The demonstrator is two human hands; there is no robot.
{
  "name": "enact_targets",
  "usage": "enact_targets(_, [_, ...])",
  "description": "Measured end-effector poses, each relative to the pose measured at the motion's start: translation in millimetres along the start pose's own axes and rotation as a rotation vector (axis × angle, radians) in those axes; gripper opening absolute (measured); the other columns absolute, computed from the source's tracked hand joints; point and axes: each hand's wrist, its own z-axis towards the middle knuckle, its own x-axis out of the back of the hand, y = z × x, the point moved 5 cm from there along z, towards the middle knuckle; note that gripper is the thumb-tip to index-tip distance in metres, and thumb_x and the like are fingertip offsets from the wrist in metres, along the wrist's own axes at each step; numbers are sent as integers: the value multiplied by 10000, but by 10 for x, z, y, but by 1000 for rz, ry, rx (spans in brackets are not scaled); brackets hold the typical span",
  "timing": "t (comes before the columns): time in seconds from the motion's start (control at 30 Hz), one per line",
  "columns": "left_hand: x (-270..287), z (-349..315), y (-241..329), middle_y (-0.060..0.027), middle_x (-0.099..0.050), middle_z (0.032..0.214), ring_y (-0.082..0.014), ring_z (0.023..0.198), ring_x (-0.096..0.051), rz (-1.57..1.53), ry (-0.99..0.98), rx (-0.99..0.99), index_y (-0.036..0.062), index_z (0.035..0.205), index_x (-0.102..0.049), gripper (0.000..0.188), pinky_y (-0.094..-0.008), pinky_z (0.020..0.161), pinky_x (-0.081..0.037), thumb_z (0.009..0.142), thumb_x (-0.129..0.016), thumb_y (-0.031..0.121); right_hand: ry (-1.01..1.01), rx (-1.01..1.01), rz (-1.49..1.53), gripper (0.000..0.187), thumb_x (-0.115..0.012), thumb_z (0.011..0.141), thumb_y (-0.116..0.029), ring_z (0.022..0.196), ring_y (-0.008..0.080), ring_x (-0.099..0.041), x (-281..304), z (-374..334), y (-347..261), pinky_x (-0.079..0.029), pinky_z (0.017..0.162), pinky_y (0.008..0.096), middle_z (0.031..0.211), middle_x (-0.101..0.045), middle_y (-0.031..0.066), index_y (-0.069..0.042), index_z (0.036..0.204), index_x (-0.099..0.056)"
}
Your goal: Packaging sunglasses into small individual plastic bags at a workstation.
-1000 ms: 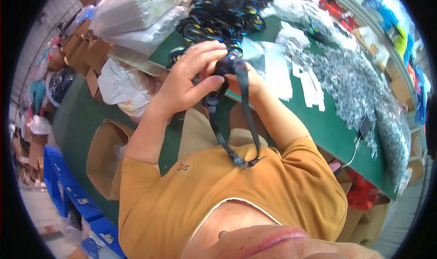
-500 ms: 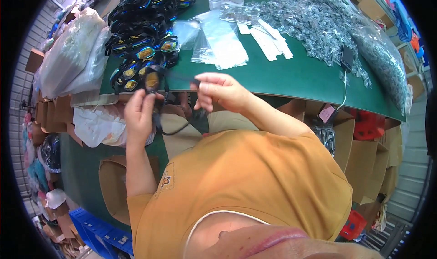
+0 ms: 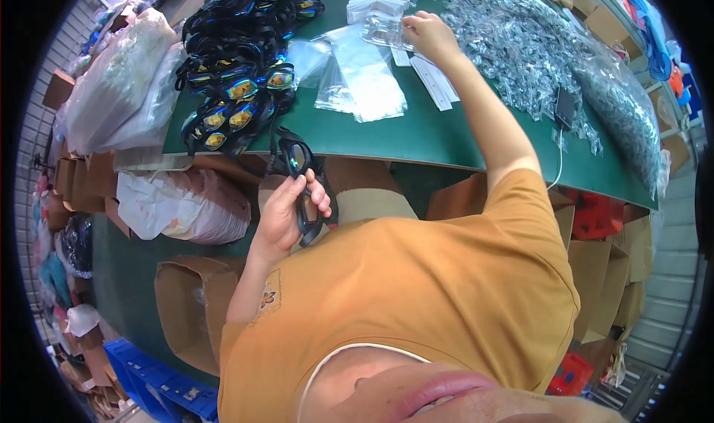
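Note:
My left hand (image 3: 286, 213) is closed around the nose bridge of a pair of black swimming goggles (image 3: 299, 157), held upright just in front of the table's near edge. One lens shows above my fingers and the other below. My right hand (image 3: 433, 38) reaches far across the table, its fingertips pinched at the edge of a clear moulded plastic piece (image 3: 383, 32). Beside that piece lie white card strips (image 3: 433, 82) and flat clear bags (image 3: 364, 81). A stack of folded white papers (image 3: 375, 1) sits just beyond.
A large heap of black goggles (image 3: 242, 59) covers the table's left side. Loose clear plastic pieces (image 3: 506, 44) pile up at the right, near a full bag (image 3: 617, 99). A black device (image 3: 564, 109) with a white cable lies there. Open cardboard boxes (image 3: 186, 311) stand below.
My right hand has let go of the goggles' strap and moved up and away to the clear plastic piece. My left hand has brought the goggles right and nearer to my body.

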Motion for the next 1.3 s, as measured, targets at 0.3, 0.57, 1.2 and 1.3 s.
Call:
enact_targets(0.3, [5,-5,38,-88,-587,900,-231,857,-594,138,107,-77,70,1180,-536,212,-392,776,-522,1111,-442,248,-475,48,-270,283,-657,904,-340,1024,334,-715,-579,215,400,-568,892,458,1056,-744,144,-83,976,-752])
enact_targets(0.57, [-7,58,105,-100,-598,900,-242,869,-616,183,79,-114,60,1176,-533,215,-388,783,-536,1108,-444,243,-517,123,-337,238,-605,903,-193,997,363,-736,-446,147,239,-582,846,474,1026,-752,195,-70,1050,-746])
enact_targets(1.2, [-64,450,341,-78,-650,1009,-191,964,-646,133,200,-381,51,1208,-530,289,-336,899,-512,1076,-493,306,-259,-8,779,514,-627,997,-105,732,162,-665,390,-1211,-2606,-532,706,301,826,-669,120,-82,1485,-469])
enact_targets(1.3, [-72,386,238,-56,-647,1101,-139,1038,-624,621,298,-458,50,1322,-499,324,-308,981,-472,1073,-554,251,-248,75,664,497,-632,962,-138,805,408,-709,386,-1172,-2613,-562,688,458,1011,-755,155,-56,1425,-470])
